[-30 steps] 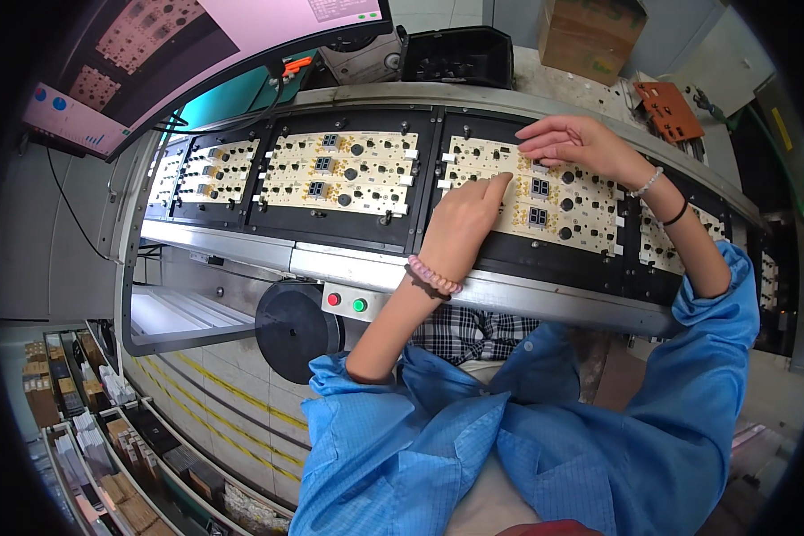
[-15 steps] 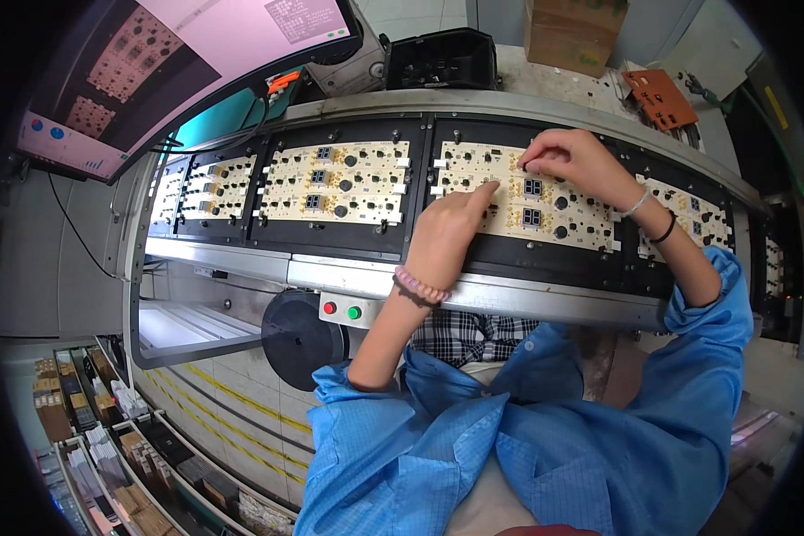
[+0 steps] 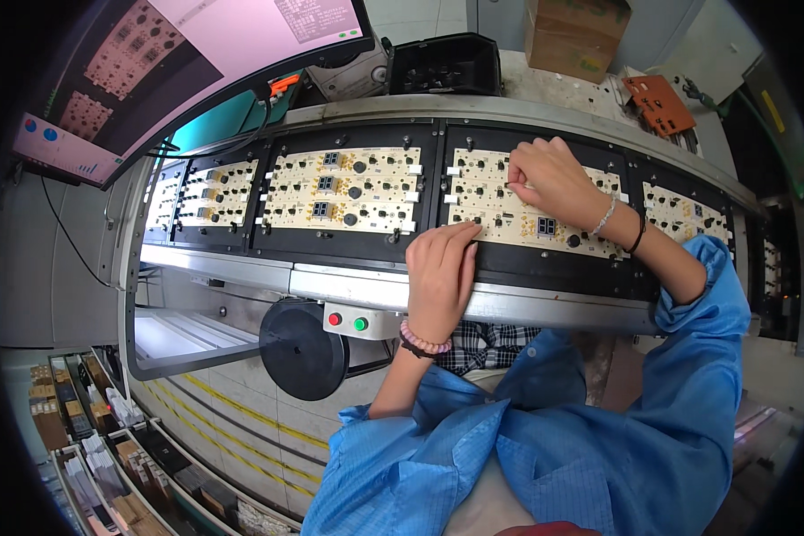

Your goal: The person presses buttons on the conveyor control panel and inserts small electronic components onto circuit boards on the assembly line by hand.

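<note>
Backing circuit boards (image 3: 518, 230): seemingly littered bench (image 3: 545, 89)

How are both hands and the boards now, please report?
Left hand at front board's left end. Right hand over the two boards behind, fingers curled, grip unclear. Right hand hides their middle.

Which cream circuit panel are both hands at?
The cream panel with the left hand at its lower-left edge and the right hand over its middle; neighbouring panels have neither hand.
</note>
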### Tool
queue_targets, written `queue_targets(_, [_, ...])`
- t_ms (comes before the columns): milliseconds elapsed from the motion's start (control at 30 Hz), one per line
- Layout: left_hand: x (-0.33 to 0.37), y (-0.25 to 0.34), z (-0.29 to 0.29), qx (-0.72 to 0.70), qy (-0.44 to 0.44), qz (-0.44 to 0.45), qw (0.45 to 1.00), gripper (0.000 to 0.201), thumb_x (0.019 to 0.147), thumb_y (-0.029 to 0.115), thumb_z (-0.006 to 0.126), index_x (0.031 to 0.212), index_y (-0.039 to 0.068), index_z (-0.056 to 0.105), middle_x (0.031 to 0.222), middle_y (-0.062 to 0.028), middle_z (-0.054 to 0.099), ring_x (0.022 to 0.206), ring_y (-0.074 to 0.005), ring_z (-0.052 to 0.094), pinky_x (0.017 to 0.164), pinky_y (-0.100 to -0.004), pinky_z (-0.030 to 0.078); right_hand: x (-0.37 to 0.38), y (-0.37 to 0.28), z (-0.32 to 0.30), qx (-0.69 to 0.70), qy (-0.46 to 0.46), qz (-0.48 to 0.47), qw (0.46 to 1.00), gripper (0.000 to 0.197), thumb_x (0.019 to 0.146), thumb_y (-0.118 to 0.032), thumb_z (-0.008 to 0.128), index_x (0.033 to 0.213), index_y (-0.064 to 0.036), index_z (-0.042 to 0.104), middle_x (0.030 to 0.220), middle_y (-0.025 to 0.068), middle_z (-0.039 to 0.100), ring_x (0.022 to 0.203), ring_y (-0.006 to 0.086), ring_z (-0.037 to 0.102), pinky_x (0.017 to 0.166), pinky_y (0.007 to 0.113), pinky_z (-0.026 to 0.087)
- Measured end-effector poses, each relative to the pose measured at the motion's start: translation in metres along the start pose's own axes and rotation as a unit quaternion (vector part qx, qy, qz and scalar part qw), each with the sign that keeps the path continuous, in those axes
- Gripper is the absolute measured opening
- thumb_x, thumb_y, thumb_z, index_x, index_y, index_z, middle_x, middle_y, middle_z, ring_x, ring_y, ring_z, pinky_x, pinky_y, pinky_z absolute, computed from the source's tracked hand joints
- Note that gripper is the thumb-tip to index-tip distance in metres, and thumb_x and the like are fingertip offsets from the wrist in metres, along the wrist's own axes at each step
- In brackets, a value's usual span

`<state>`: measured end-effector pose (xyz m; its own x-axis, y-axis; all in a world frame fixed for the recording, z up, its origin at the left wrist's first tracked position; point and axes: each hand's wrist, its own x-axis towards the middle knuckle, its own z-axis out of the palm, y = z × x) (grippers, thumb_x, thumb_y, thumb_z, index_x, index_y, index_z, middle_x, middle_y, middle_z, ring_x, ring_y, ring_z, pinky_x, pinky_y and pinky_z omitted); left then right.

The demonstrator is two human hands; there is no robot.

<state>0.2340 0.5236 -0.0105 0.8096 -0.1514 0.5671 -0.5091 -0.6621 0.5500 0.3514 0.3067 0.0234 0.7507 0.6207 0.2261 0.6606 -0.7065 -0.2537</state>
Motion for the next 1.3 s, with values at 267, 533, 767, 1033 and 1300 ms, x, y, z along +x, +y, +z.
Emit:
queue_targets(267, [0.000,-0.002,-0.004,-0.003,-0.014,0.005,1.000,0.028,0.088,0.002,0.063,0.115,0.006,0.064,0.111,-0.0074,0.065,0.106,-0.0263,0.059,0.095,-0.0390,0.040,-0.002,-0.005,0.009,-0.108,0.048,-0.029,0.993,0.012,0.080,-0.014,0.069,0.081,-0.0116,0.058,0.082,0.0032,0.056,0.083,0.0224,0.053,0.078,0.036,0.036])
queue_targets(533, [0.001,-0.005,-0.005,0.005,-0.021,0.002,1.000,0.029,0.086,-0.001,0.062,0.114,0.007,0.065,0.109,-0.0072,0.066,0.105,-0.0260,0.059,0.094,-0.0395,0.040,0.002,-0.011,0.001,-0.199,0.005,-0.039,0.979,0.011,0.080,-0.015,0.069,0.084,-0.0102,0.059,0.084,0.0032,0.056,0.086,0.0214,0.052,0.079,0.036,0.036])
queue_targets(767, [-0.001,-0.010,-0.009,0.011,-0.017,0.000,1.000,0.029,0.086,0.000,0.062,0.115,0.008,0.065,0.105,-0.0080,0.066,0.102,-0.0265,0.059,0.093,-0.0391,0.041,0.010,-0.022,0.000,-0.280,-0.036,-0.052,0.958,0.008,0.081,-0.012,0.064,0.086,-0.0073,0.061,0.085,0.0052,0.057,0.087,0.0215,0.054,0.082,0.035,0.038])
queue_targets(1033, [0.013,-0.013,-0.024,0.011,-0.068,0.026,0.997,0.031,0.088,0.003,0.062,0.119,0.006,0.062,0.110,-0.0090,0.064,0.102,-0.0274,0.058,0.093,-0.0394,0.041,-0.021,0.002,-0.063,-0.027,0.035,0.006,0.999,0.011,0.089,-0.017,0.064,0.094,-0.0074,0.064,0.095,0.0075,0.064,0.091,0.0266,0.060,0.085,0.039,0.044])
queue_targets(1300, [0.066,-0.048,-0.020,0.141,-0.203,0.102,0.964,0.058,0.094,0.033,0.062,0.140,0.003,0.046,0.141,-0.0134,0.051,0.128,-0.0310,0.048,0.105,-0.0420,0.038,-0.135,0.042,-0.091,-0.068,0.013,0.168,0.983,0.023,0.089,0.000,0.059,0.111,-0.0026,0.064,0.104,0.0128,0.065,0.097,0.0346,0.060,0.086,0.042,0.047])
